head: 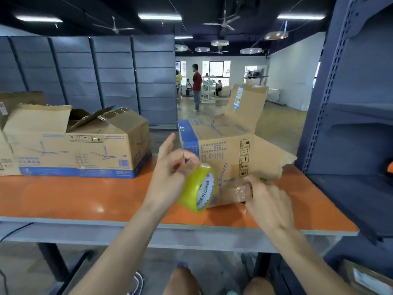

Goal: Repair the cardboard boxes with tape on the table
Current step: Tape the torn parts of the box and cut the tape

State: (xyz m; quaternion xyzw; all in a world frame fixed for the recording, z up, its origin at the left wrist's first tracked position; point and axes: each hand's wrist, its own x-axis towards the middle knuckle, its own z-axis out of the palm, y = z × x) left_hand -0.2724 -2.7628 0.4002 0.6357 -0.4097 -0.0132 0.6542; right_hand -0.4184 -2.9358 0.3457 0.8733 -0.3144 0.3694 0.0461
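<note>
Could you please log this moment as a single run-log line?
stage: taping | left hand: holds tape roll | right hand: pinches tape end, drawn out before open box | table: second box to the left

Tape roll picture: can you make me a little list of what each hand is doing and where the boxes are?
left hand: grips the yellow tape roll
right hand: pinches the clear tape strip pulled from the roll, low against the open box's front
open box: on the orange table, flaps open, right flap torn
other boxes: further left on the table, flaps open
</note>
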